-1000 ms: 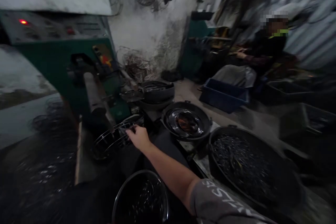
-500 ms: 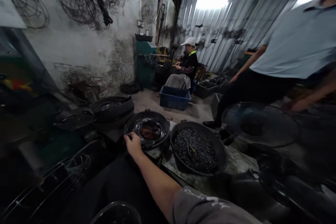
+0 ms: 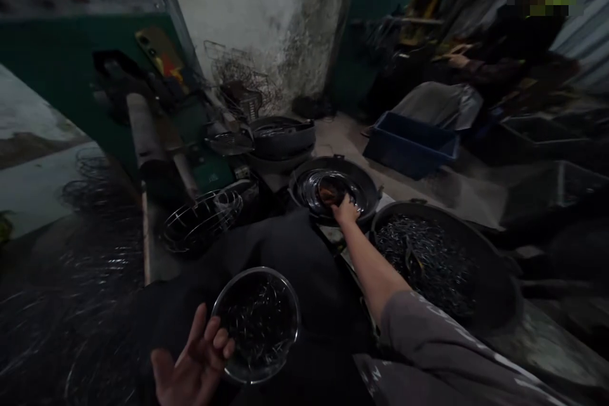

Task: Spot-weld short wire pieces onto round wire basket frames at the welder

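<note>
My right hand [image 3: 348, 210] reaches into a black two-handled pan [image 3: 368, 168] that holds shiny wire rings [image 3: 309, 190] and a rust-brown piece [image 3: 328, 193]. Its fingers bend down among the rings, and their tips are hidden. Palm up and fingers loosely curled, my left hand [image 3: 197, 355] is open with nothing in it. Beside its fingertips, over my dark-clothed lap, is a round bowl-like thing with a shiny rim [image 3: 295, 311] and small thin metal pieces inside. A larger dark pan [image 3: 499, 292] full of short metal pieces stands right of my right forearm, with a yellow-marked tool [image 3: 415, 260] on top.
A wire basket [image 3: 202, 222] sits ahead on the left, below a green machine [image 3: 61, 44]. Stacked dark pans [image 3: 285, 139] stand behind. A blue crate [image 3: 413, 146] is on the floor near a seated person [image 3: 518, 44]. Tangled wire frames [image 3: 95, 279] fill the left side.
The view has swung down and left. My right hand has moved from the pan's left rim to inside it, at the rings. My left hand and the whole round bowl-like thing have come into view.
</note>
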### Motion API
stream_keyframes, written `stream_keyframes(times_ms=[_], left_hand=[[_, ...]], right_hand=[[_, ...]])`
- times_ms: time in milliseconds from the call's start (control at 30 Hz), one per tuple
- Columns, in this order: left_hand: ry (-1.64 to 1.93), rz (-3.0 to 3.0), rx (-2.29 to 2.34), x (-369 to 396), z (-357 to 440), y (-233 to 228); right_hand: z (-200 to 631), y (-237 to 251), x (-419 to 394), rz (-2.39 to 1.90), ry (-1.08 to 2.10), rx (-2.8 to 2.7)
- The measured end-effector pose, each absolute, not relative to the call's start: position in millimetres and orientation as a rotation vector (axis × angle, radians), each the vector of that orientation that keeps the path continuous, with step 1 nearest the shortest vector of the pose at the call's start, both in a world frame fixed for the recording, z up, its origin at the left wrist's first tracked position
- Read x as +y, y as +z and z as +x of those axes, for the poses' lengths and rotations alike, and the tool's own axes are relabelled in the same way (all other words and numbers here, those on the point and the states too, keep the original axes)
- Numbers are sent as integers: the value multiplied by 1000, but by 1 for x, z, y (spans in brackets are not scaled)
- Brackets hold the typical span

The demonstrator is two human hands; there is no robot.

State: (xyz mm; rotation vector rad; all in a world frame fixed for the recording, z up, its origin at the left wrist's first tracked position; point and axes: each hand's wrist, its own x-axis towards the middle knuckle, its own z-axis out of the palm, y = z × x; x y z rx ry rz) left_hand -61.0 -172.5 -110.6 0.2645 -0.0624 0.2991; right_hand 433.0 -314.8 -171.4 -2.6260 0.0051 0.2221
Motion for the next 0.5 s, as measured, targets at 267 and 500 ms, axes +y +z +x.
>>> stream_keyframes(times_ms=[267, 500], left_hand=[[315, 284, -123, -180, -54, -100], [329, 280, -69, -173, -62, -112]], right_hand=[[466, -167, -317, -2547, 217, -62], [477, -115, -342, -2299, -107, -146]])
